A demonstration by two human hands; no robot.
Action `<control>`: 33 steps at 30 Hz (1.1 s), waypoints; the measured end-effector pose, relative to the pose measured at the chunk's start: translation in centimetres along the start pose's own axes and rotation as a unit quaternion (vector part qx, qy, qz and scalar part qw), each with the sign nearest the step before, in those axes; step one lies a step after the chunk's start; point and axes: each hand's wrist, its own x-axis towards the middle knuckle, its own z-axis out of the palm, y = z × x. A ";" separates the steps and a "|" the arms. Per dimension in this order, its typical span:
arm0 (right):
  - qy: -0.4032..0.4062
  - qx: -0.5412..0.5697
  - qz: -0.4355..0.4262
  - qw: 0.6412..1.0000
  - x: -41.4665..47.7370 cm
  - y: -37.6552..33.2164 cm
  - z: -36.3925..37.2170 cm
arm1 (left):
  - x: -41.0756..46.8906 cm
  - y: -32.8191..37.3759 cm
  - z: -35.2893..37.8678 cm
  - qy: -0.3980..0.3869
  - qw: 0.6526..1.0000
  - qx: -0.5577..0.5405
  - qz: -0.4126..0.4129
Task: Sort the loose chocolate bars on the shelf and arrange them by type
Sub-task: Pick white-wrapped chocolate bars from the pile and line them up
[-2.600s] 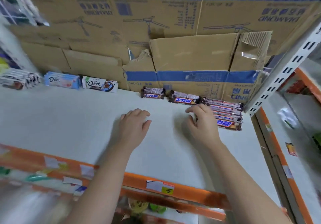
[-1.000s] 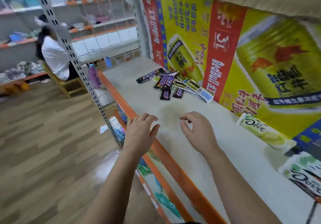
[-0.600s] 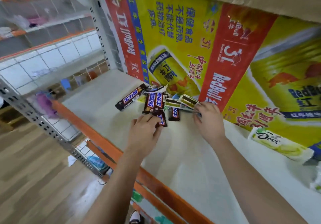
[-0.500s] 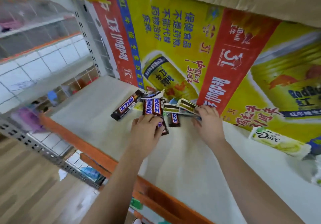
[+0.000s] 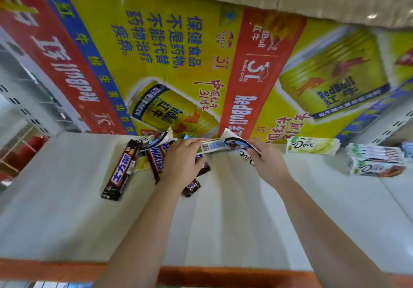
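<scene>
A loose pile of chocolate bars lies at the back of the white shelf point(image 5: 67, 209). A long brown Snickers bar point(image 5: 120, 171) lies at the pile's left, a second Snickers bar point(image 5: 155, 163) beside it. My left hand point(image 5: 182, 164) rests on the pile, its fingers on the barcode end of a white Dove bar point(image 5: 220, 147). My right hand point(image 5: 267, 162) grips the other end of that Dove bar, lifted off the shelf. Another white Dove bar point(image 5: 156, 139) pokes up behind the pile. A green Dove bar point(image 5: 312, 145) lies alone to the right.
A stack of Dove bars point(image 5: 377, 160) sits at the far right. A yellow and red Red Bull carton point(image 5: 178, 64) forms the back wall. The shelf's orange front rail point(image 5: 55, 270) runs along the bottom. A perforated upright point(image 5: 26, 113) stands at the left.
The view has swung in close on the pile. My right hand has closed on a white Dove bar and raised it; my left hand has moved over the Snickers bars onto the Dove bar's end.
</scene>
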 end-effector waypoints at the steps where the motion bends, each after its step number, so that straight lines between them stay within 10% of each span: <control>1: 0.001 0.004 0.013 1.000 -0.3 0.1 -0.4 | 0.3 0.1 0.1 0.002 1.000 0.003 0.005; 14: 0.064 0.237 0.159 0.956 -3.1 1.2 -2.4 | 0.1 -0.4 -0.6 0.053 0.991 -0.126 0.002; 21: 0.166 0.367 0.139 0.905 -3.3 0.3 -3.8 | -1.9 -0.3 -1.9 0.044 0.938 -0.331 -0.089; 26: 0.135 0.321 0.095 0.933 -4.3 -0.6 -4.1 | -2.3 0.5 -2.5 0.063 0.869 -0.478 -0.111; 33: 0.104 0.282 0.136 0.944 -6.9 0.9 -5.2 | -1.9 4.3 -1.1 0.004 0.917 -0.399 0.005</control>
